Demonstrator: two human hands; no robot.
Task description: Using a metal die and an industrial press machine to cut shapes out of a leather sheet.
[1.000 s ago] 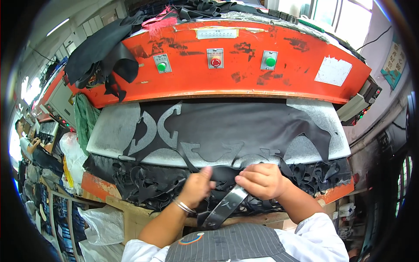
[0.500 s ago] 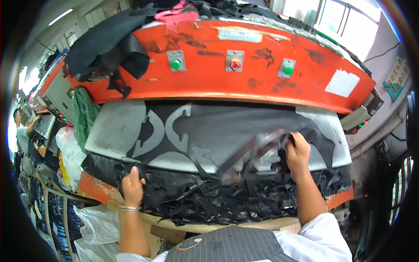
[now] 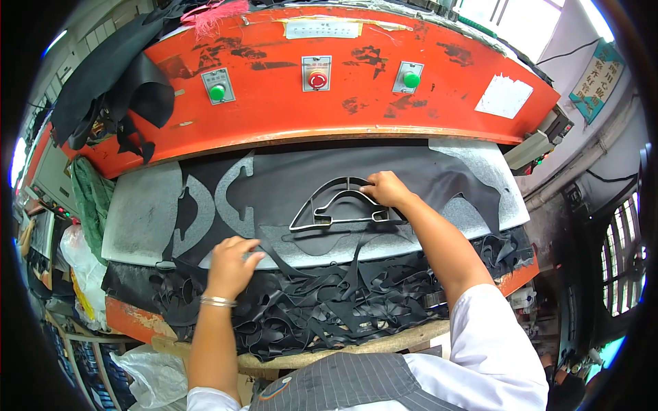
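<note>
My right hand [image 3: 388,190] is closed on the upper right rim of a curved steel cutting die [image 3: 322,220]. The die sits over a dark leather sheet [image 3: 308,164], beside its cut-out openings; whether it rests fully flat is hard to tell. Pale grey cutting board [image 3: 140,212] shows through the arched holes in the leather. My left hand [image 3: 232,267] hovers by the board's near edge, thumb apart from the fingers, with nothing visible in it. A narrow strip of leather runs close to its fingertips.
Black leather scraps [image 3: 322,301] heap along the near ledge. Behind the board rises an orange press head [image 3: 267,103] with two green buttons and a red one [image 3: 317,80]. Black material [image 3: 110,75] drapes over its left end. White plastic bags [image 3: 154,373] lie at lower left.
My right hand has brought the die left and away from me over the leather, where it was blurred before. My left hand has moved slightly right and forward. The whole view has shifted.
</note>
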